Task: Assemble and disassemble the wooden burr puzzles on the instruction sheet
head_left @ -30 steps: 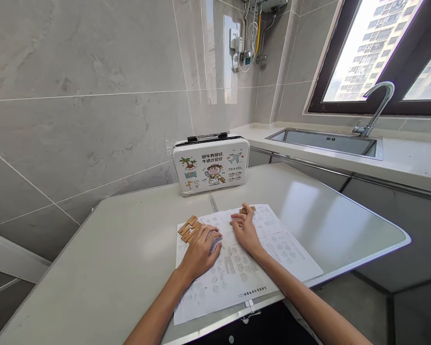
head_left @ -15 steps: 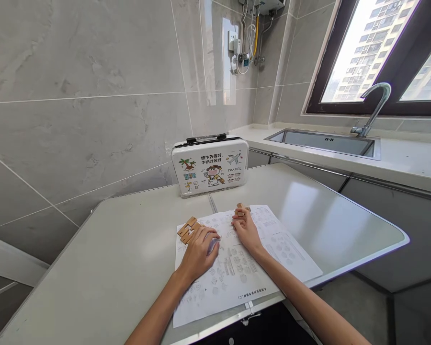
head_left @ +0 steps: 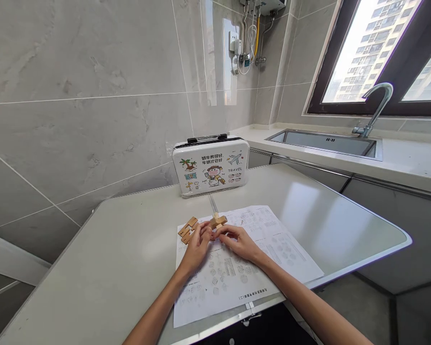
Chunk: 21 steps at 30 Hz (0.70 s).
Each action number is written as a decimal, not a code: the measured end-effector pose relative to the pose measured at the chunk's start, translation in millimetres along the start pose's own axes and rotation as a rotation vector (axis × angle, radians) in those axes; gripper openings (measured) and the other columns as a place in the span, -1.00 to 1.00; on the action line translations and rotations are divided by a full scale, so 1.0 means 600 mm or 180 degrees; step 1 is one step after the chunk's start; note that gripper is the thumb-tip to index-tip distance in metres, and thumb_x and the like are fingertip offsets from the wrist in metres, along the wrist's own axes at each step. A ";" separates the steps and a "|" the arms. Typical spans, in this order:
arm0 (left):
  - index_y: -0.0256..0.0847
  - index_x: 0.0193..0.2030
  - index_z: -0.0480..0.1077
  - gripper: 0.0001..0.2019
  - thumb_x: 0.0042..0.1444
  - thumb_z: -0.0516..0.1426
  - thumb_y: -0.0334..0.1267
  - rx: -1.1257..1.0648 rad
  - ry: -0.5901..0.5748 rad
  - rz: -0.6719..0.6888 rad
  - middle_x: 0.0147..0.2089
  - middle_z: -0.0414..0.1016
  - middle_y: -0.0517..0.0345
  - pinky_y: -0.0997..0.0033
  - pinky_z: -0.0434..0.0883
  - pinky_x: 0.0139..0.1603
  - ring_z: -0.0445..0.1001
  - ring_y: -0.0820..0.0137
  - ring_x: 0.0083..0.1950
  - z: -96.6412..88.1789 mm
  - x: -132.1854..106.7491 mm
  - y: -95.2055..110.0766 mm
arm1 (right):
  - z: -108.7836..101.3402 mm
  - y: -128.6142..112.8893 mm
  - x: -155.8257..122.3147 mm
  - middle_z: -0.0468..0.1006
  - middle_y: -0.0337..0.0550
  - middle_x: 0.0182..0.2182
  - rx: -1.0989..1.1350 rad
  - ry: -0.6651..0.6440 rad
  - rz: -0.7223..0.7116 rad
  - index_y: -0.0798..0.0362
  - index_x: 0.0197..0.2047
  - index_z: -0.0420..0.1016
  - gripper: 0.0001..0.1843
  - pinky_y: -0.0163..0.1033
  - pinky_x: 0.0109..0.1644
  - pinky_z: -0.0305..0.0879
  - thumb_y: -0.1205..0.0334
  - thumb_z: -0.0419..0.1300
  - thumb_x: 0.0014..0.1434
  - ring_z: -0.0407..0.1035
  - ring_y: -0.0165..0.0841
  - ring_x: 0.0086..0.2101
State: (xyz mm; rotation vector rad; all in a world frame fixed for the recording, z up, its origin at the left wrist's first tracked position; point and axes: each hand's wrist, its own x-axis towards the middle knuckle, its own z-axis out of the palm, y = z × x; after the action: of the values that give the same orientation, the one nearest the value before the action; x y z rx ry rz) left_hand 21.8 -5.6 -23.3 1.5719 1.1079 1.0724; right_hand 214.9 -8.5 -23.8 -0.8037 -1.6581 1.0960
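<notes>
Above the printed sheet, both hands meet around a few wooden puzzle pieces that cross one another. My left hand is closed, its fingertips against the left side of these pieces. From the right, my right hand pinches their lower right side. How the pieces fit together is partly hidden by the fingers. More notched wooden pieces lie on the sheet's upper left corner, just beyond my left hand. Small diagrams and text cover the sheet.
A white carry case with cartoon prints stands at the back of the folding table. Behind it rises a grey tiled wall. A counter with a sink and tap runs along the right.
My right hand has brought its wooden pieces left and nearer to me. My left hand has lifted off the sheet and turned to meet them, closing its fingers on them.
</notes>
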 end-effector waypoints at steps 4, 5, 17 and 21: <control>-0.19 0.06 0.47 -0.46 0.30 0.07 0.25 0.0012 -0.0230 -0.0090 0.01 0.58 -0.05 0.08 0.41 0.22 0.50 0.10 0.14 -0.005 0.003 0.005 | 0.002 -0.001 -0.004 0.67 -0.20 -0.26 -0.0152 -0.0391 0.0005 -0.02 -0.25 0.65 -0.81 -0.22 -0.11 0.36 0.29 0.17 0.26 0.50 -0.28 -0.22; -0.20 0.04 0.48 -0.46 0.28 0.09 0.26 0.0002 -0.0265 -0.0146 -0.01 0.59 -0.04 0.08 0.42 0.21 0.51 0.10 0.12 -0.006 0.003 0.008 | 0.002 -0.001 -0.005 0.66 -0.21 -0.27 -0.0165 -0.0441 0.0020 -0.02 -0.26 0.66 -0.81 -0.23 -0.12 0.35 0.30 0.18 0.25 0.49 -0.29 -0.24; -0.09 0.27 0.40 -0.40 0.13 0.36 0.00 -0.1286 -0.0359 0.0015 0.29 0.48 -0.09 -0.01 0.24 0.43 0.36 0.03 0.38 -0.013 -0.001 0.017 | -0.005 -0.009 -0.001 0.56 -0.21 -0.35 0.1468 -0.0412 0.0579 -0.01 -0.18 0.35 -0.64 -0.31 -0.45 0.29 -0.07 0.35 0.22 0.52 -0.32 -0.39; -0.06 0.31 0.37 -0.36 0.10 0.38 -0.04 -0.1435 -0.0687 0.0029 0.29 0.47 -0.10 -0.06 0.30 0.37 0.41 -0.01 0.34 -0.013 -0.003 0.022 | -0.003 -0.008 0.000 0.56 -0.16 -0.23 0.1449 -0.0704 0.0640 0.01 -0.01 0.39 -0.54 -0.32 -0.46 0.29 -0.11 0.36 0.21 0.51 -0.36 -0.40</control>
State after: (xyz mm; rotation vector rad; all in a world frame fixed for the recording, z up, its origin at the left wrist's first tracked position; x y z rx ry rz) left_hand 16.5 -8.6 -9.0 1.2937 0.6572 1.0431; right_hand 216.7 -10.0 -19.2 -0.5724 -1.4384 1.6787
